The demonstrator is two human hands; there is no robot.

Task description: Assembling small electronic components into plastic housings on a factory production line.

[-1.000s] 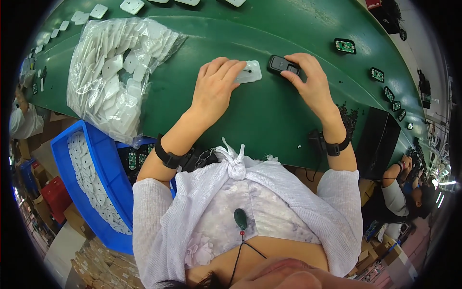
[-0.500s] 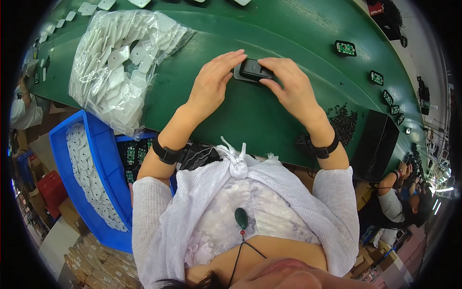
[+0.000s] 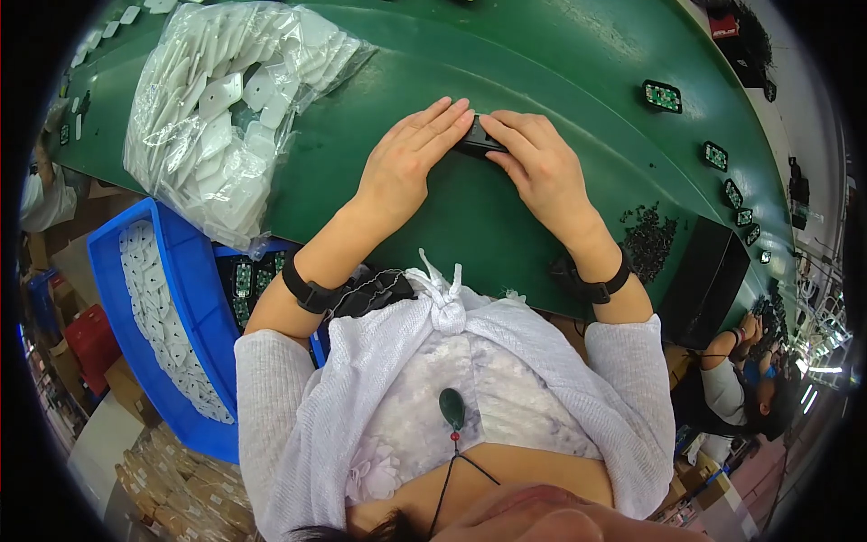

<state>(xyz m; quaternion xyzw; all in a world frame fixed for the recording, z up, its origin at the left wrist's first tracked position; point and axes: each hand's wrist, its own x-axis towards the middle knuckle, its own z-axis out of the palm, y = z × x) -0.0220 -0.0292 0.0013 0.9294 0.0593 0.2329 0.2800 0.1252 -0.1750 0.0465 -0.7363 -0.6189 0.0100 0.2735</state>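
Observation:
A small black plastic block (image 3: 480, 138) sits on the green work surface between my two hands, most of it covered by them. Over its left part lies my left hand (image 3: 414, 150), fingers straight and close together, pressing against it; the thumb is hidden. At the other end, my right hand (image 3: 540, 158) grips it with the fingers along the far side and the thumb on the near side. My fingertips almost meet above the block. A dark band circles each of my wrists.
A clear bag of white plates (image 3: 217, 117) lies left. Below it stands a blue bin (image 3: 194, 307) with small white parts. At right are a pile of black bits (image 3: 648, 239), a black box (image 3: 704, 285) and several green circuit boards in black cases (image 3: 662, 96).
My left hand has slid right over the block, covering more of it and the grey edge seen before. My right hand has stayed nearly in place.

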